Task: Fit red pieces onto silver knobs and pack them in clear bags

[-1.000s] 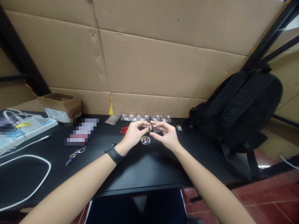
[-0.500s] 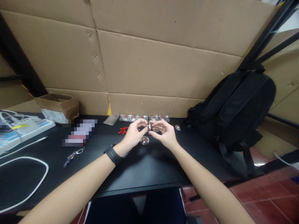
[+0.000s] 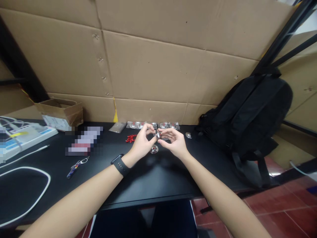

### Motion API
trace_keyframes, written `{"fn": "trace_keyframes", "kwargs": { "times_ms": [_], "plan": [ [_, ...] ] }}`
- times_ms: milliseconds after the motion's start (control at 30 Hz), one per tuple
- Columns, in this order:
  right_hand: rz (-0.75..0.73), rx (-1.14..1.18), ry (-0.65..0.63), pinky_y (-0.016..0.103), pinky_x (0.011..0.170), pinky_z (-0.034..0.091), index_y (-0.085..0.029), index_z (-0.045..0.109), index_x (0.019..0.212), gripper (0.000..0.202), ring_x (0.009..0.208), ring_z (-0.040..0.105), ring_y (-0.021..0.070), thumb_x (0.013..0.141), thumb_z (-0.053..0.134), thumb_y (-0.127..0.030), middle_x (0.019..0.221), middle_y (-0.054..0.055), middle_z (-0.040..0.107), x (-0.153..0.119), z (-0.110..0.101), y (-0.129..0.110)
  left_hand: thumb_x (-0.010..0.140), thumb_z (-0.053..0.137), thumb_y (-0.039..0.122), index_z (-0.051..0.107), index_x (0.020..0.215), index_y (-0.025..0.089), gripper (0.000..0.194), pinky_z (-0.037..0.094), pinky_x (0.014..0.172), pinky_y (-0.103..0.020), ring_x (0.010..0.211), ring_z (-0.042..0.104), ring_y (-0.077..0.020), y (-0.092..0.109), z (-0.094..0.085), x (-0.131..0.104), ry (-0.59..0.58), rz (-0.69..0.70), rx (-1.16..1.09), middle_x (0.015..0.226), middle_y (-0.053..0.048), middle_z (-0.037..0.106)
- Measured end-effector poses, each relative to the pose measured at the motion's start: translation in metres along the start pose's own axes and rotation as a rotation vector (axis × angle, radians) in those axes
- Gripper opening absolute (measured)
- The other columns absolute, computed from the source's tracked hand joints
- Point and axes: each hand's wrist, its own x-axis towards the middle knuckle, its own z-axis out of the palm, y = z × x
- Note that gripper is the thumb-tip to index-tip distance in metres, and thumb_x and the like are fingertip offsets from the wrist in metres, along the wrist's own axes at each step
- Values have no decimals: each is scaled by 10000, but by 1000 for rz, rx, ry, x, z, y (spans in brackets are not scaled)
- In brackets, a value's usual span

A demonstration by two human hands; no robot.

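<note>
A small shiny round metal piece [image 3: 158,134] is held up between my two hands over the table. My left hand [image 3: 144,141], with a black watch on its wrist, pinches its left side. The fingers of my right hand [image 3: 174,141] close on its right side. Just below them a clear round disc with a red centre [image 3: 154,149] lies on the black table [image 3: 153,180]. Red pieces [image 3: 130,138] lie in a small heap left of my hands. Behind my hands is a row of clear packets [image 3: 135,125] with round items inside.
At the right stands a black backpack [image 3: 257,109]. Another small disc [image 3: 188,135] lies near it. On the left are an open cardboard box [image 3: 61,114], a keychain [image 3: 75,167], a white power strip [image 3: 29,140] and a white cable [image 3: 47,185]. Cardboard [image 3: 153,66] forms the back wall.
The metal piece has turned slightly between my fingers, and my left fingers have shifted a little on it. Both hands stay in nearly the same place.
</note>
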Motion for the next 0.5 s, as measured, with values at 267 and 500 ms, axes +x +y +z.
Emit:
{"fn": "trace_keyframes", "kwargs": {
  "times_ms": [267, 500],
  "plan": [
    [2, -21, -1, 421, 953, 605, -206, 640, 1003, 391, 1083, 720, 257, 700, 863, -315, 1203, 119, 736, 0, 0, -2, 868, 657, 247, 394, 964, 228, 281, 538, 855, -310, 924, 699, -164, 1, 4, -1, -10, -12, -139, 944, -16, 630],
    [26, 6, 16, 420, 935, 614, -204, 639, 968, 396, 1033, 739, 256, 674, 883, -310, 1186, 118, 744, 0, 2, -4, 820, 676, 178, 399, 951, 229, 310, 539, 840, -307, 870, 695, -157, 4, 3, -3, 85, 50, -20, 919, -6, 613]
  ]
}}
